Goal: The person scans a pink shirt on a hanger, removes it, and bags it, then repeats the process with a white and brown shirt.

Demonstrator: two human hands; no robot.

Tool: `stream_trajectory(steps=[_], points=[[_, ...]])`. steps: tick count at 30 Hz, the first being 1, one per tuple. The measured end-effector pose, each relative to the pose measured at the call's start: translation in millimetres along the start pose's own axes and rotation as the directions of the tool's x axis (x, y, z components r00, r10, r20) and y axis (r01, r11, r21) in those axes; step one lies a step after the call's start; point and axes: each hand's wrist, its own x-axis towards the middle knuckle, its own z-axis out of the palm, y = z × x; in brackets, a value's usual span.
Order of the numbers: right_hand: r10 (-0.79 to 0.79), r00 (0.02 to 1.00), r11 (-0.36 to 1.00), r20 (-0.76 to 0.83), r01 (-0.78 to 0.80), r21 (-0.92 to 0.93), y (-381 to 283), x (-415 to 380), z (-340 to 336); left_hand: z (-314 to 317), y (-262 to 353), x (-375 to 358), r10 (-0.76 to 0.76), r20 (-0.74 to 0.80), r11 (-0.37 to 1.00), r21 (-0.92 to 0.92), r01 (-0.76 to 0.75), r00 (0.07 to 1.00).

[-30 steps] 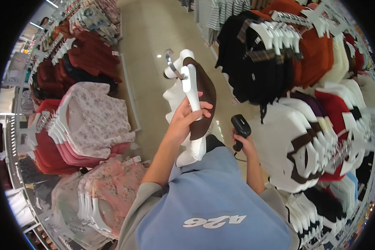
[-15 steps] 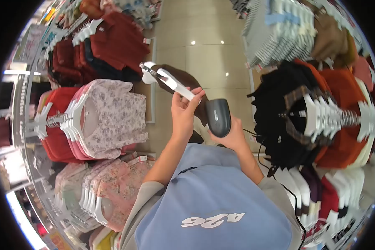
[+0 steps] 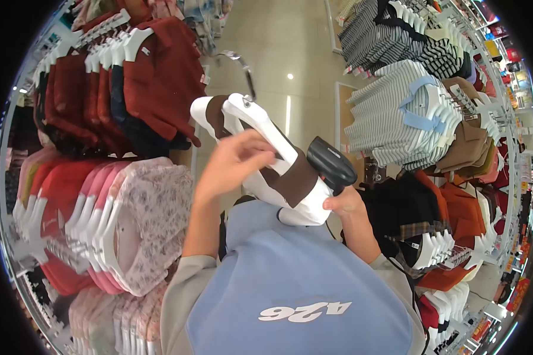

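A white and brown garment (image 3: 293, 189) hangs on a white hanger (image 3: 266, 127) in front of my chest, tilted, with the hanger's metal hook pointing away from me. My left hand (image 3: 237, 161) is at the neck opening beside the hanger, its fingers bent and close together; what they pinch, if anything, is hidden. My right hand (image 3: 348, 204) grips a black handheld barcode scanner (image 3: 331, 163), whose head lies beside the garment's right side. The right thumb rests against the white part of the garment.
Racks of clothes on white hangers line both sides: dark red tops (image 3: 163, 83) and a floral top (image 3: 154, 219) on the left, striped shirts (image 3: 391, 118) and black tops (image 3: 391, 204) on the right. A tiled aisle floor (image 3: 266, 47) runs ahead between them.
The garment on its hanger has come closer and turned, showing its white and brown parts. My left hand has moved from the hanger to the neck opening. The scanner has tilted and shifted right.
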Motion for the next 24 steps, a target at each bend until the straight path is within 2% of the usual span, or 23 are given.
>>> stream_trajectory(steps=[2,4,5,6,8,9,10,12,13,15,16,17,18,19,20,21,22,23,24], points=[[0.013,1.0,1.0,0.012,-0.013,-0.02,-3.0,16.4,-4.5,-41.6,9.9,0.3,0.278,-0.194,0.924,0.321,-0.207,0.941],[-0.259,0.951,0.941,0.171,0.289,-0.178,-25.2,46.1,12.8,-78.1,32.8,6.9,0.562,-0.298,0.772,0.524,-0.36,0.772],[-0.253,0.937,0.927,0.24,0.306,-0.215,-38.3,59.3,15.7,-78.4,43.9,23.4,0.595,-0.309,0.751,0.543,-0.377,0.742],[-0.255,0.941,0.928,0.223,0.303,-0.217,-39.8,68.0,1.3,-85.4,34.1,46.8,0.587,-0.303,0.757,0.532,-0.378,0.751],[-0.11,0.952,0.967,0.286,0.17,-0.192,-39.9,81.4,-32.8,-99.2,-5.8,100.5,0.526,-0.019,0.551,0.769,-0.324,0.85],[-0.115,0.944,0.959,0.31,0.187,-0.214,-51.2,95.3,-34.6,-101.4,-19.0,118.8,0.457,-0.081,0.776,0.523,-0.353,0.886],[-0.134,0.94,0.955,0.313,0.206,-0.211,-59.4,107.8,-39.3,-108.3,-26.0,136.1,0.473,-0.129,0.776,0.529,-0.343,0.872],[-0.158,0.947,0.954,0.28,0.22,-0.204,-71.3,122.8,-53.3,-119.2,-26.8,164.2,0.567,-0.245,0.743,0.564,-0.36,0.786],[-0.201,0.948,0.952,0.247,0.248,-0.177,-70.4,130.2,-69.4,-123.5,-23.0,179.9,0.566,-0.225,0.737,0.569,-0.365,0.793],[-0.286,0.914,0.935,0.289,0.332,-0.125,-68.7,152.8,-114.3,-133.1,-14.5,212.9,0.488,-0.086,0.617,0.737,-0.274,0.869],[-0.36,0.872,0.911,0.333,0.405,-0.076,-74.4,169.3,-129.9,-143.3,-10.3,231.9,0.485,-0.073,0.607,0.745,-0.275,0.872],[-0.421,0.85,0.883,0.315,0.464,-0.074,-80.8,184.8,-143.1,-157.5,-4.6,253.0,0.493,0.003,0.503,0.815,-0.288,0.87],[-0.442,0.842,0.874,0.31,0.481,-0.06,-86.4,198.9,-154.5,-171.6,2.4,276.9,0.496,0.082,0.388,0.869,-0.305,0.864],[-0.437,0.855,0.892,0.281,0.453,0.009,-93.2,214.9,-167.3,-182.2,8.7,302.7,0.499,0.083,0.383,0.872,-0.305,0.863],[-0.422,0.87,0.906,0.255,0.417,0.077,-102.1,229.6,-179.0,-191.6,16.0,326.0,0.485,0.137,0.284,0.91,-0.304,0.864],[-0.422,0.877,0.904,0.228,0.389,0.176,-113.8,244.3,-181.2,-201.9,15.8,351.4,0.47,0.183,0.341,0.865,-0.368,0.864],[-0.43,0.874,0.9,0.227,0.396,0.181,-132.5,262.3,-188.2,-212.3,16.6,376.5,0.457,0.23,0.396,0.812,-0.428,0.859],[-0.357,0.901,0.934,0.246,0.352,0.065,-154.4,282.2,-196.9,-223.8,17.7,394.1,0.455,0.24,0.389,0.813,-0.434,0.858],[-0.284,0.925,0.95,0.252,0.307,-0.053,-175.5,299.2,-204.8,-230.5,21.9,407.4,0.371,0.23,0.412,0.827,-0.382,0.9]])
